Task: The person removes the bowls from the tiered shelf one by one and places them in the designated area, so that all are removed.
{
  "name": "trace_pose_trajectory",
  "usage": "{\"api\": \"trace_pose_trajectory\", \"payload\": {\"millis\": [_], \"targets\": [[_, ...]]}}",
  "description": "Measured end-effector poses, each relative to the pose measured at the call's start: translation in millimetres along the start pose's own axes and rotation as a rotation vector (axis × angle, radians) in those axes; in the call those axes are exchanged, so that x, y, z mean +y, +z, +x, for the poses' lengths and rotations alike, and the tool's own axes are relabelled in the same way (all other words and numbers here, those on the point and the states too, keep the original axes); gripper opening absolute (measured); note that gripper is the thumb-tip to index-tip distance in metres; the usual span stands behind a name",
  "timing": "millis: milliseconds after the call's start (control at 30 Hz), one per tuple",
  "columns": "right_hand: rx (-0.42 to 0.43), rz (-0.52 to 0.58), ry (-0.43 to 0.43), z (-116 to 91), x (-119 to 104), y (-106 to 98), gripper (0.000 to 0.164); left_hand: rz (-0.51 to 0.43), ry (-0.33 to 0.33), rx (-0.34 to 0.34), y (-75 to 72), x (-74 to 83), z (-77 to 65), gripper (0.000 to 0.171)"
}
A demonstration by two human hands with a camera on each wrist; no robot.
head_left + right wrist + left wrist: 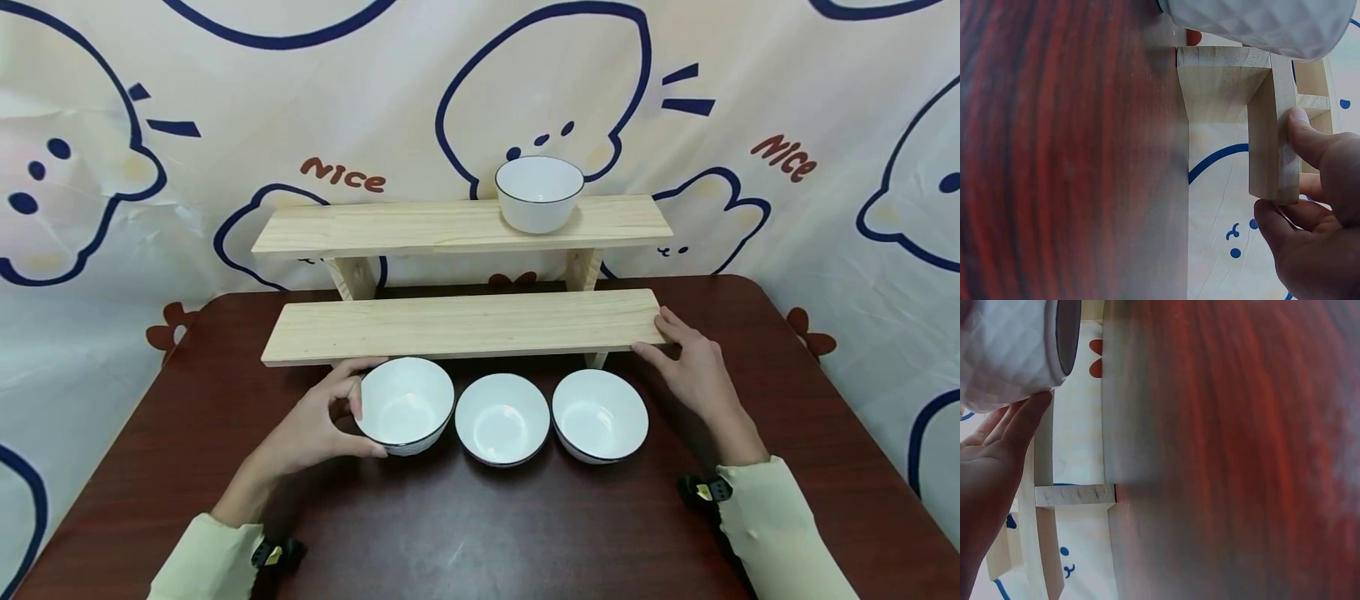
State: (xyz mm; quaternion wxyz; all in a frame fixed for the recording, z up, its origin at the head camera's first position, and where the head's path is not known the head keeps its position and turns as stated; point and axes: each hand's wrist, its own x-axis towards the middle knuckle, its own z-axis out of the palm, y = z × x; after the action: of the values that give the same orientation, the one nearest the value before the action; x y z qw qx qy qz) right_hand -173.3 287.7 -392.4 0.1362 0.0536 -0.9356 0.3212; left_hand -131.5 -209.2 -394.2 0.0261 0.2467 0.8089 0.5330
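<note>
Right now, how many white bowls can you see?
4: the top bowl on the upper shelf, the left bowl held in the left hand, plus the middle bowl and right bowl in front of the lower shelf. Any nested underneath would be hidden.

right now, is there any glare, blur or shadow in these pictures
Head view: soft glare on the table, small bright reflections inside the bowls, a dark shadow beside the right sleeve; left wrist view: table grain looks smeared, with a pale sheen at the right edge; right wrist view: table grain soft too, shelf edges fairly crisp.
</note>
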Motion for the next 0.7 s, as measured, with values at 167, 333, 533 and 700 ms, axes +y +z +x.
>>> {"api": "trace_pose_trajectory", "payload": {"millis": [167, 333, 533, 700], "targets": [[0.001, -0.004, -0.001, 0.2, 0.3, -0.5, 0.066, 0.010, -0.014, -0.024, -0.2, -0.9, 1.4, 0.054], [0.003, 0.003, -0.002, -0.3, -0.5, -1.5, 0.067, 0.051, -0.011, -0.045, 0.8, -2.0, 2.1, 0.055], [0.000, 0.004, 0.003, -0.5, -1.9, -1.8, 0.068, 0.074, 0.000, -0.064, 0.7, -3.4, 0.7, 0.054], [-0.001, 0.012, -0.002, -0.6, -2.4, -1.9, 0.068, 0.090, -0.040, -0.079, -1.2, -3.4, -1.2, 0.054]]}}
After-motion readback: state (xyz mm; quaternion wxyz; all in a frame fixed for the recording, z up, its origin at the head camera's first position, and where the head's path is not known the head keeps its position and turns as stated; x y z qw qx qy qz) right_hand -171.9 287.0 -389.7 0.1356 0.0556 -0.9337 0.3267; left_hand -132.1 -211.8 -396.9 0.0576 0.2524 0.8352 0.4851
